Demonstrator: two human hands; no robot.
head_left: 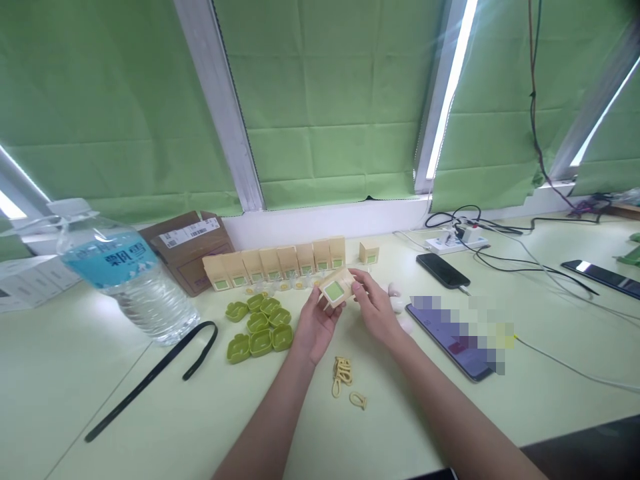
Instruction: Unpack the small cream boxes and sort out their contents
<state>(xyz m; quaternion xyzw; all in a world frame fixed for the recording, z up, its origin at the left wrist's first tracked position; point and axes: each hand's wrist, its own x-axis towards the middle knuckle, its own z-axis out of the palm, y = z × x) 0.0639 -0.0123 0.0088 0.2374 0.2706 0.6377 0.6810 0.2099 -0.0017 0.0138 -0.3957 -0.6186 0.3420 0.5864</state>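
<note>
Between my two hands I hold a small cream box (336, 288) with a green square on its face, tilted above the table. My left hand (316, 328) grips its left and lower side, and my right hand (374, 303) has its fingers on the right end. Behind the box stands a row of similar small boxes (271, 263), with one more box (369, 252) apart to the right. Green square cups (261, 342) lie left of my hands. Small yellow loops (343, 373) rest below them, and pale rounded pieces (397, 305) sit by my right hand, partly covered.
On the left are a large water bottle (135, 273), a brown carton (193, 247) and a black strap (145, 381). To the right lie a large phone (440, 337), a black phone (443, 270) and a power strip (456, 244) with tangled cables. Another dark phone (603, 277) is farther right.
</note>
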